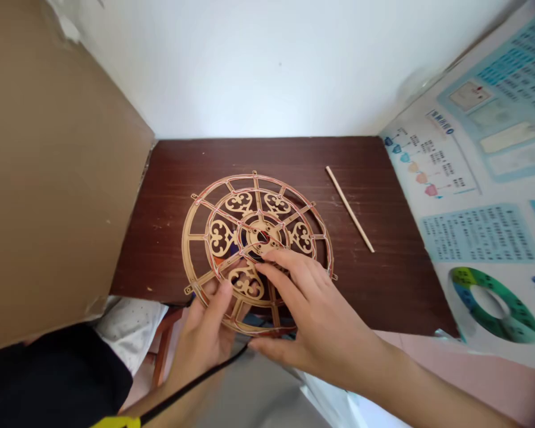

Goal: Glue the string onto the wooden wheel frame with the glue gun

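Dark tabletop (383, 291) is showing through a wooden wheel (252, 237). Left hand (208, 330) is clamping its edge; right hand (310, 304) is touching it, thumb spreading wide.

The openwork wheel (252, 236) looks like matt, pale wood; the stick (350, 209) is smooth, bare wood. The bench (392, 285) shows dark woodgrain, faintly glossy. The brown panel (57, 178) looks like matt cardboard.

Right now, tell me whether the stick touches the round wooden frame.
Apart: the head view shows brown tabletop between the stick and the round frame.
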Available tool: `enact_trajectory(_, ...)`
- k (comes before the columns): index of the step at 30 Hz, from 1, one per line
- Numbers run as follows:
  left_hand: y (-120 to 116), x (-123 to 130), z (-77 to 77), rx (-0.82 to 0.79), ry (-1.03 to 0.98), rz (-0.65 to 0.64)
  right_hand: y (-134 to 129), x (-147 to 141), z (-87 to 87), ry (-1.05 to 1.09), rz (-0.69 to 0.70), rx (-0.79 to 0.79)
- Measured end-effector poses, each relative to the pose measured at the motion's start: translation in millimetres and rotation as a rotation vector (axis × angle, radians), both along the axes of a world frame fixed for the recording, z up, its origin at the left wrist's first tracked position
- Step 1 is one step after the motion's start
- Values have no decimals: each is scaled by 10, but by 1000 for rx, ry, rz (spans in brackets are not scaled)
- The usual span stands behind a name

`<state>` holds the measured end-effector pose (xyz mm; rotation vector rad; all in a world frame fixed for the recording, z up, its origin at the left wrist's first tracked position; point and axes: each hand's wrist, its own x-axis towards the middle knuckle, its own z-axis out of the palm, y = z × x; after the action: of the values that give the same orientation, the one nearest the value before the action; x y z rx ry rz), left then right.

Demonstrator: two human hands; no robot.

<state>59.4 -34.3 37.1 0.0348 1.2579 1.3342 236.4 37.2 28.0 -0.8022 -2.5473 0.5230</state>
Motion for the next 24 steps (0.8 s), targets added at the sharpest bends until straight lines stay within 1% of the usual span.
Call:
enact_trajectory(2, 48, 32, -58, 89, -29, -133, 20, 120, -7, 5, -40, -34)
enact_trajectory(4, 125, 51, -114, 139, -56, -293, 63, 261, -11, 8, -71, -72)
enact_trajectory(6, 210, 38, -142, 140, -55, -490, 119, 393, -15, 8, -84, -103)
enact_trajectory(8, 274, -21, -119, 98, 1, -697, 169, 492, -21, 15, -81, -114)
enact_trajectory(10, 303, -123, -29, 60, 84, -882, 206, 549, -34, 21, -67, -106)
enact_trajectory(12, 303, -248, 117, 59, 198, -1041, 232, 569, -60, 20, -47, -85)
enact_trajectory(14, 300, -356, 282, 87, 439, -1232, 254, 562, -103, 14, -25, -42)
enact_trajectory(15, 306, -392, 353, 86, 616, -1307, 264, 552, -130, 6, -15, -12)
enact_trajectory(16, 321, -412, 406, 125, 776, -1382, 272, 542, -160, -5, -7, 21)
enact_trajectory(17, 349, -415, 437, 221, 947, -1397, 278, 531, -189, -20, -2, 53)
enact_trajectory(18, 390, -404, 443, 348, 1122, -1378, 282, 522, -217, -32, 3, 82)
enact_trajectory(20, 514, -347, 393, 627, 1476, -1265, 282, 512, -258, -44, 6, 124)
enact_trajectory(21, 594, -311, 349, 718, 1645, -1213, 280, 512, -270, -42, 5, 138)
enact_trajectory(22, 680, -275, 302, 772, 1771, -1193, 277, 515, -276, -38, 0, 145)
enact_trajectory(24, 848, -218, 222, 823, 1870, -1254, 273, 525, -278, -29, -9, 145)
